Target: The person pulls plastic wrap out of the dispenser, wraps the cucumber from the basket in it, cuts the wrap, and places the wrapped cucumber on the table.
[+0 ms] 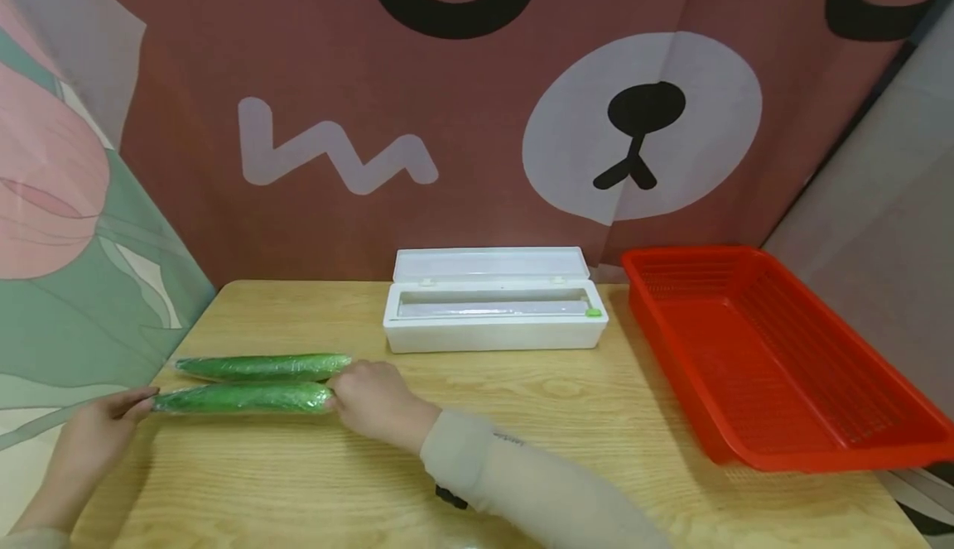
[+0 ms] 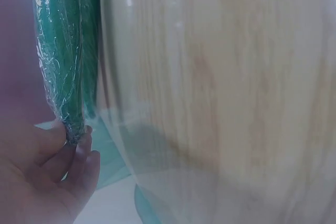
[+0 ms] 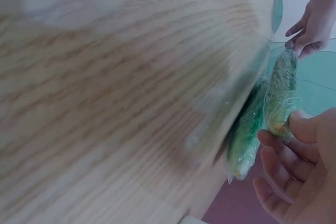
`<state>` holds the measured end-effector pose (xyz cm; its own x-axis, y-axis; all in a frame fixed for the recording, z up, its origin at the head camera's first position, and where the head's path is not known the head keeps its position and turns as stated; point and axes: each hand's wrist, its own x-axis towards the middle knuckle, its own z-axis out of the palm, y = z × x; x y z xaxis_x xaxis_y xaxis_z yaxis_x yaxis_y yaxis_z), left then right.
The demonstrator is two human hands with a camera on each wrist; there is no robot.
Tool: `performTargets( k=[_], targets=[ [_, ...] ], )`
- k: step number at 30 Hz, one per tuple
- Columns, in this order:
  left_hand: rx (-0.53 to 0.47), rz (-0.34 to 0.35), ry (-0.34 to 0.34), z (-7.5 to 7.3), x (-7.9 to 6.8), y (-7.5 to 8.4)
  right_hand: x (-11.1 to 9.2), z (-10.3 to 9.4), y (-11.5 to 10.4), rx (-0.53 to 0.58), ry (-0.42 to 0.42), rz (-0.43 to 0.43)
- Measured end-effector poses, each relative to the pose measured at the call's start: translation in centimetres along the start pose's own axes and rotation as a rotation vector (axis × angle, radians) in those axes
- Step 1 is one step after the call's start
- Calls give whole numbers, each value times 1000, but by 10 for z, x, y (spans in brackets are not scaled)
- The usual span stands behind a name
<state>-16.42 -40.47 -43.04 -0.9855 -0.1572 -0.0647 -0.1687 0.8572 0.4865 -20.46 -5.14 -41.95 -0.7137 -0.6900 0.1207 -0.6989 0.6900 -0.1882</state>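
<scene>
A cucumber (image 1: 242, 397) in clear plastic wrap is held lengthwise between my two hands, close over the left part of the table. My left hand (image 1: 100, 437) pinches its narrow end, thumb against fingertips, as the left wrist view shows at the wrapped tip (image 2: 75, 129). At the other end my right hand (image 1: 380, 402) grips the cucumber between thumb and forefinger; its remaining fingers curl loosely in the right wrist view. Just behind lies a second wrapped cucumber (image 1: 261, 366), parallel to the first, on the wooden table (image 1: 477, 433).
A white cling film dispenser (image 1: 495, 335) stands at the back middle, its lid (image 1: 492, 264) raised and a film roll (image 1: 492, 309) inside. On the right is a red plastic basket (image 1: 708, 416). A curtain with a bear print (image 1: 477, 218) hangs behind the table.
</scene>
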Motion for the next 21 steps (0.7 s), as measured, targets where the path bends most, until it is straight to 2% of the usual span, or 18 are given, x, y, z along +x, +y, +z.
performTargets(
  k=[4, 10, 17, 21],
  targets=[
    [4, -13, 15, 0, 1, -4, 4, 6, -4, 9, -12, 14],
    [27, 21, 41, 0, 2, -4, 8, 12, -8, 3, -12, 26],
    [31, 13, 11, 0, 3, -7, 12, 17, -11, -16, -39, 49],
    [32, 10, 20, 2, 4, -9, 13, 19, -12, -39, -41, 48]
  ],
)
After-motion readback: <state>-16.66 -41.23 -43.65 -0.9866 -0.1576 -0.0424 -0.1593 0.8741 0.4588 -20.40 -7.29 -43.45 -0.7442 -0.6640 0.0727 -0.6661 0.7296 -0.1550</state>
